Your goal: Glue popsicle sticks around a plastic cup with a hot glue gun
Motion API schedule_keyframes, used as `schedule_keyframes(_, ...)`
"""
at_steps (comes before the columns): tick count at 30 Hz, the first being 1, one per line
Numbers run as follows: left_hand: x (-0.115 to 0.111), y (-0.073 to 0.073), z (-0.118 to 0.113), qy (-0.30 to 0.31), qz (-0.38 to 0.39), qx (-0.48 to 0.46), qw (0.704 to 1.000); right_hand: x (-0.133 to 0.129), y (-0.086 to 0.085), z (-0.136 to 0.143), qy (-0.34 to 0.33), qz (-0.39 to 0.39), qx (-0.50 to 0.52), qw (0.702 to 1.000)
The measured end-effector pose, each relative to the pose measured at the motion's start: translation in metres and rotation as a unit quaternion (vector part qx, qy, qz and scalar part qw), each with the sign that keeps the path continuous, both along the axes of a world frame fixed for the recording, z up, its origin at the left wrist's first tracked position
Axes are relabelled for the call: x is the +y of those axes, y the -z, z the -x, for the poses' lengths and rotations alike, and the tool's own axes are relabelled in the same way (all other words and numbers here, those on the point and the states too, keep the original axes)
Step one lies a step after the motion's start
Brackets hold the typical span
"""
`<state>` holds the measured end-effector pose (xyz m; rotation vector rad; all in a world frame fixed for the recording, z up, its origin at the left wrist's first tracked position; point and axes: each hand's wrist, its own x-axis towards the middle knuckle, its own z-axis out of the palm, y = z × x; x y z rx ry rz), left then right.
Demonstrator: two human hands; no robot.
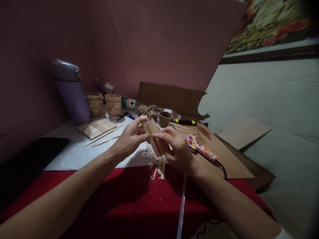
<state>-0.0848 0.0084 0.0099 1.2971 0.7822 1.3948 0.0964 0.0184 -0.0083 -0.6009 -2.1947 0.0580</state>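
Several flat wooden craft sticks (152, 132) lie side by side between my two hands, tilted above the table. My left hand (131, 136) is closed on their left side, with thumb and fingers at the upper ends. From the right, my right hand (176, 146) pinches the same sticks near their middle; its lower fingers are partly hidden. Below my hands, loose craft stick pieces (162, 167) and small wood chips lie at the edge of the white sheet and on the red cloth. Right of my right hand rests a glue gun (203, 149) with a flowered pattern.
On the left stand a purple bottle (72, 96) and two wooden-stick cups (113, 105), with a stick panel (97, 127) before them. Behind my hands are twine (147, 111), a small pot (165, 119) and a utility knife (185, 122). A clear glue stick (182, 205) is in front.
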Motion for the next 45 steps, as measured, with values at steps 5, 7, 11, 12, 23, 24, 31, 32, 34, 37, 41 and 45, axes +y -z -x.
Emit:
schedule_keyframes(5, -0.001, -0.002, 0.0, 0.01, -0.009, 0.008, 1.0, -0.001, -0.003, 0.001, 0.0, -0.022, -0.015, 1.0)
schedule_keyframes(7, -0.001, -0.002, 0.0, 0.007, -0.006, 0.015, 1.0, -0.002, -0.004, 0.001, -0.01, -0.022, -0.019, 1.0)
schedule_keyframes(11, -0.001, -0.003, 0.001, 0.01, 0.005, 0.034, 0.999, -0.003, -0.006, 0.002, -0.042, -0.021, -0.021, 0.999)
schedule_keyframes(12, -0.002, -0.003, 0.001, 0.01, 0.007, 0.039, 0.999, -0.002, -0.006, 0.002, -0.049, -0.025, -0.02, 0.998)
schedule_keyframes(23, -0.006, -0.004, 0.002, 0.026, 0.025, 0.032, 0.999, 0.004, -0.006, 0.01, -0.035, -0.111, -0.047, 0.992)
schedule_keyframes(24, -0.007, -0.004, 0.001, 0.026, 0.029, 0.033, 0.999, 0.005, -0.007, 0.01, -0.032, -0.113, -0.052, 0.992)
schedule_keyframes(31, -0.011, -0.007, -0.004, 0.026, 0.056, 0.035, 0.997, 0.005, -0.01, 0.007, -0.073, -0.051, -0.036, 0.995)
schedule_keyframes(32, -0.011, -0.008, -0.005, 0.029, 0.056, 0.04, 0.997, 0.003, -0.01, 0.006, -0.079, -0.026, -0.015, 0.996)
schedule_keyframes(34, -0.011, -0.01, -0.005, 0.028, 0.054, 0.05, 0.997, 0.0, -0.009, 0.005, -0.084, 0.015, 0.04, 0.996)
schedule_keyframes(37, -0.01, -0.012, -0.003, 0.017, 0.048, 0.054, 0.997, -0.005, -0.008, 0.005, -0.067, 0.024, 0.1, 0.992)
schedule_keyframes(41, -0.01, -0.012, -0.001, 0.015, 0.035, 0.063, 0.997, -0.005, -0.007, 0.006, -0.04, 0.009, 0.06, 0.997)
schedule_keyframes(45, -0.012, -0.012, -0.001, 0.007, 0.031, 0.072, 0.997, -0.005, -0.006, 0.007, -0.03, -0.01, 0.025, 0.999)
